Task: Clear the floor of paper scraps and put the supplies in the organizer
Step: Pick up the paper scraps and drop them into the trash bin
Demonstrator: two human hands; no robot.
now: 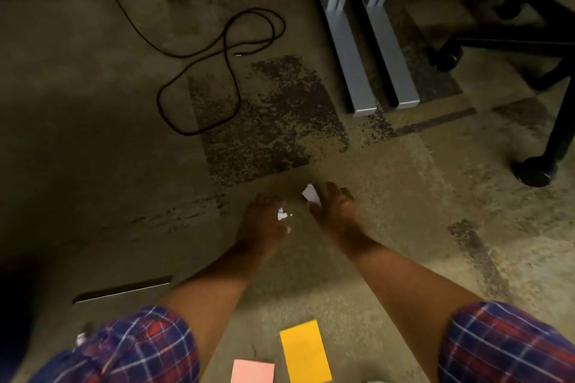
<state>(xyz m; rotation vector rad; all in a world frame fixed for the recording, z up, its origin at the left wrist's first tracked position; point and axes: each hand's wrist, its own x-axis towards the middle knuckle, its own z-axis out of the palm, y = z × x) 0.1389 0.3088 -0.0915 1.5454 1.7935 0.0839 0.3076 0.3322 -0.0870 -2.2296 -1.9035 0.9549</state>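
You are looking down at a mottled carpet floor (pixel 389 196) that is filling the whole frame, its left side sinking into shadow so deep that nothing there is readable. Two grey desk legs (pixel 367 50) are running down from the upper middle, their tops cut off by the frame edge. A black chair base (pixel 529 71) is sitting at the upper right, only partly in view. A black cable (pixel 224 71) is looping across the upper left. Your plaid sleeves (pixel 133 348) are framing the bottom corners.

A yellow paper sheet (pixel 305 351) is lying flat at the bottom centre, and a pink sheet (pixel 252 371) just beside it is being cut off by the lower edge.

Your right hand (pixel 336 211), in the centre of the frame, is pinching a small white paper scrap (pixel 311 193) between thumb and fingers. Your left hand (pixel 264 221), just beside it, is curling closed around a smaller white scrap (pixel 281 215), mostly hidden inside the fingers. A tiny white speck (pixel 291 214) is showing between your hands; whether it is lying on the carpet is too blurred to tell.
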